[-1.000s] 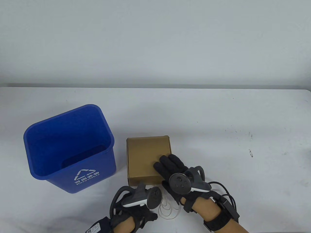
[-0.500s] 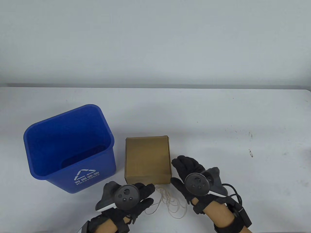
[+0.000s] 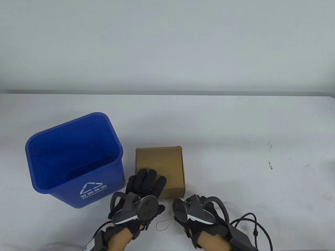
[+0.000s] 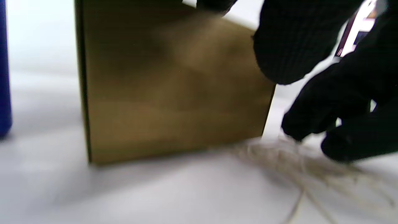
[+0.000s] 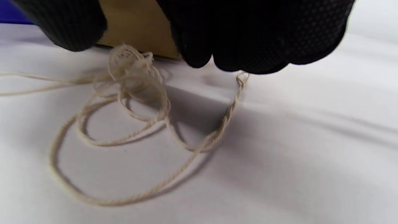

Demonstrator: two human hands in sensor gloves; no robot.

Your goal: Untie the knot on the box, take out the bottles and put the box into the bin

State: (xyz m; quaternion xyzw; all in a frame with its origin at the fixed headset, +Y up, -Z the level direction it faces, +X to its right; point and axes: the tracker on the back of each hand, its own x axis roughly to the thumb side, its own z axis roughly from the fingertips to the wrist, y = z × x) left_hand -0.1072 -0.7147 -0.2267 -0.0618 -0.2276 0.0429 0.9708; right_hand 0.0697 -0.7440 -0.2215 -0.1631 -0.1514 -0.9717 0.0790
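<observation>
The brown cardboard box [image 3: 159, 162] stands shut on the table, just right of the blue bin [image 3: 115, 180]. My left hand [image 3: 146, 180] lies on the box's near-left top with its fingers straight and spread. My right hand [image 3: 187, 204] is down on the table in front of the box's near-right corner, fingers curled. In the right wrist view its fingertips [image 5: 236, 62] pinch an end of the loose pale string [image 5: 133, 102], which lies in loops on the table. A small loop of string [image 3: 163, 225] shows between the hands. No bottles are visible.
The bin [image 4: 4, 77] is open at the top and close to the box's left side. A black cable [image 3: 251, 222] runs from my right wrist at the bottom right. White table surface [image 3: 235, 130] stretches behind and to the right of the box.
My left hand rose from the table onto the box top. My right hand drew back from the box's right side to the string in front, which is now bunched and mostly hidden.
</observation>
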